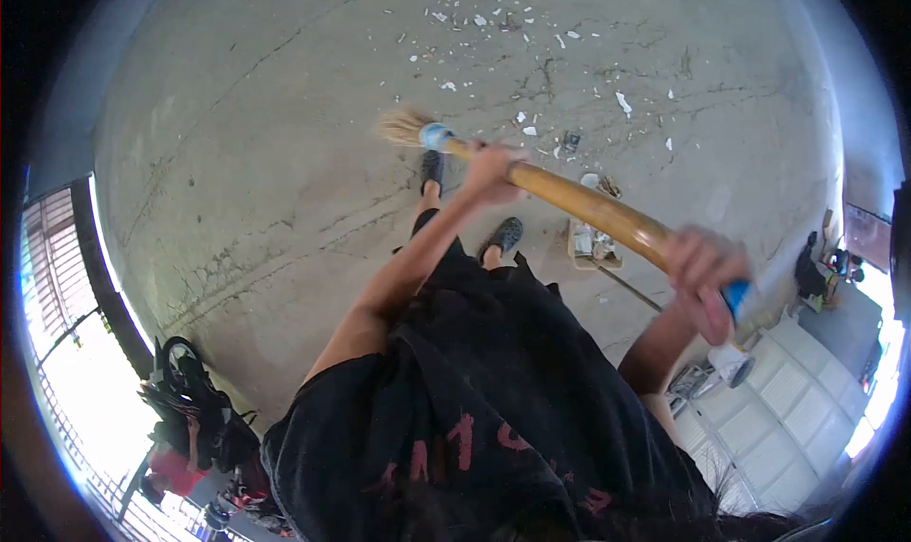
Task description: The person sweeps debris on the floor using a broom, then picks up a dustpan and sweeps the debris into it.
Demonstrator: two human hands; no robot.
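I hold a broom point(598, 210) with a long bamboo handle slanting across in front of me. My left hand point(493, 172) is closed round the handle low down, near the bristles. My right hand point(704, 276) grips the upper end beside a blue wrapping and is slightly blurred. The pale straw bristles point(403, 127), bound with a light blue band, are beside my left shoe and look smeared by motion. Below the handle, a dustpan point(577, 262) with white scraps in it rests on the floor, its thin stick pointing to the lower right.
White scraps and debris point(529, 131) lie scattered over the cracked concrete floor point(285, 143) ahead. At the lower left a person in red point(173, 473) is by a motorcycle point(185, 371). White panels point(788, 400) and a pile of dark items point(821, 271) are on the right.
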